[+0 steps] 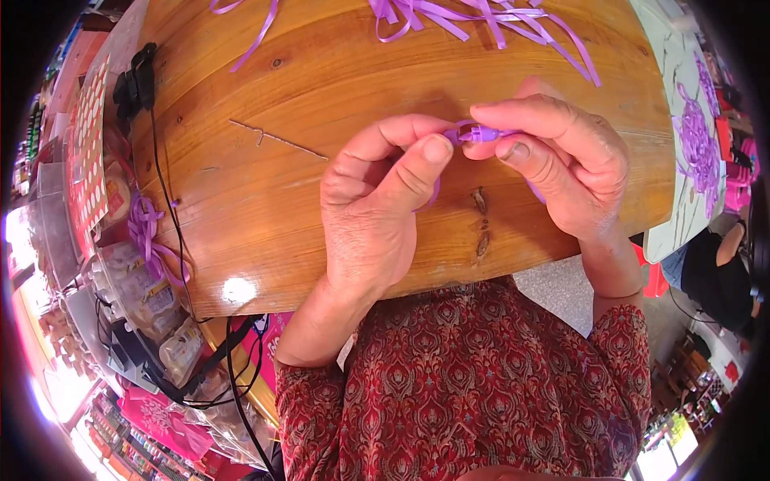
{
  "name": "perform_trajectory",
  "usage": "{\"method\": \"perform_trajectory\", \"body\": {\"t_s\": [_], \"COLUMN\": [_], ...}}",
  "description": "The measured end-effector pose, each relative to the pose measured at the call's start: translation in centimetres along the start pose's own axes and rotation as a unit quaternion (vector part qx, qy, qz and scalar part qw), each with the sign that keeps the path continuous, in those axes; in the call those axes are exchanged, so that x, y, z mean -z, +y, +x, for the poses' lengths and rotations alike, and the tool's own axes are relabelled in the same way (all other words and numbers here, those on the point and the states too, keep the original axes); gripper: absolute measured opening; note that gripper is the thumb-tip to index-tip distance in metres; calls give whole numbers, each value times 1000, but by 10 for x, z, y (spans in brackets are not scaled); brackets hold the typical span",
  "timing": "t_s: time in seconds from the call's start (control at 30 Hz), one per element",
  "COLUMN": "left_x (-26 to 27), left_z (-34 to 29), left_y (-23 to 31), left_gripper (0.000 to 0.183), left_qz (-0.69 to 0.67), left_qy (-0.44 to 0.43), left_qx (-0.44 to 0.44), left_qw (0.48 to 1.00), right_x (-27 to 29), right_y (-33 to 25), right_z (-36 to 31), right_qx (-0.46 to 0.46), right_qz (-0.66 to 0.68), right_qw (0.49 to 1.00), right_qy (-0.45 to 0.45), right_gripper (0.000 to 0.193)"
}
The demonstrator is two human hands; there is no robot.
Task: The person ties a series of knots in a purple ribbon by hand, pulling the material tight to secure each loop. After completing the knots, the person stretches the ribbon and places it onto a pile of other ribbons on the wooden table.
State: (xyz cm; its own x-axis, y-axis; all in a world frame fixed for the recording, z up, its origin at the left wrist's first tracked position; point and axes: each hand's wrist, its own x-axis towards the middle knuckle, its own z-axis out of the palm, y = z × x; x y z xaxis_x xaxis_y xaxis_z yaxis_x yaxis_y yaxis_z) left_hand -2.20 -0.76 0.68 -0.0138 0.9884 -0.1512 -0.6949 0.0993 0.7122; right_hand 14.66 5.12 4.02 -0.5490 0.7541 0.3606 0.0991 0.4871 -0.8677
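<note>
Above the wooden table (265, 192), both hands meet over a small purple plastic clasp (481, 134) joined to a narrow purple ribbon (536, 191). My left hand (369, 200) is closed, thumb and forefinger pinching the purple piece at the clasp's left side. The thumb hides part of what it pinches. From the other side, my right hand (577, 152) grips the ribbon between thumb and forefinger, right beside the clasp. Part of the ribbon hangs below the fingers. A thin twisted metal wire with a small loop (277, 139) lies on the table, left of my left hand.
Loose purple ribbons (449, 20) lie along the table's far side. More purple ribbon (147, 228) hangs at the left edge, near a black cable (164, 184) and clear plastic bags (140, 289). On the right, a marbled white surface (662, 232) bears a ribbon pile (698, 144).
</note>
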Motion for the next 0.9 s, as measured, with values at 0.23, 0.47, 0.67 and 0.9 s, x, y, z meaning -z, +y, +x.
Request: {"method": "perform_trajectory", "body": {"t_s": [0.23,0.47,0.67,0.9], "left_x": [-5,-2,-2,-3], "left_z": [-2,-1,-2,-1], "left_y": [1,0,-3,-6], "left_gripper": [15,14,13,13], "left_qz": [-11,-60,-60,-53], "left_qy": [-4,-6,-6,-1], "left_qx": [17,36,38,34], "left_qw": [1000,998,997,998], "right_x": [-1,-1,1,0], "right_y": [5,4,2,2], "right_z": [0,0,-2,0], "right_qx": [10,63,52,117], "right_qz": [-2,-38,-29,-119], "right_qw": [1000,997,998,986], "right_qy": [-19,0,26,8], "right_gripper": [24,23,22,25]}}
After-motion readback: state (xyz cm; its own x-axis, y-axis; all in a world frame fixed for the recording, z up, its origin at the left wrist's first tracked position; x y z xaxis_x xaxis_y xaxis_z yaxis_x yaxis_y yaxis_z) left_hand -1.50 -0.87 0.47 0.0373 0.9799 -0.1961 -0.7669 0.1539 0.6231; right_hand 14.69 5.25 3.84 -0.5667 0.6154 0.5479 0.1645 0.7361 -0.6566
